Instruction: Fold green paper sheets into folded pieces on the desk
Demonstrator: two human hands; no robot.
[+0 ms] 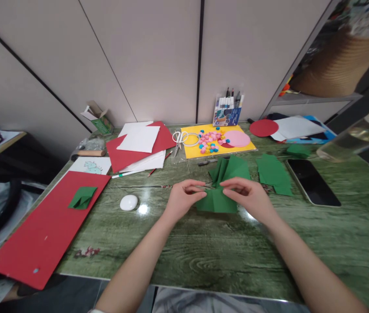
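Note:
A creased piece of green paper (217,202) is held just over the table, in front of me. My left hand (185,198) pinches its left edge between thumb and fingers. On the opposite side, my right hand (247,195) has its thumb and fingers closed on the paper's upper right edge. Right behind it lies a folded, pleated green paper (235,168), partly covered by my right hand. More green paper pieces (274,174) rest to the right. A small folded green paper (82,198) sits on a long red sheet (49,226) at the left.
White scissors (179,141) lie beside a yellow sheet (189,151) bearing small coloured balls (209,141). A phone (313,181) and a clear bottle (350,137) stand at the right. A white oval object (128,202) is left of my hands. A marker box (226,113) stands against the wall.

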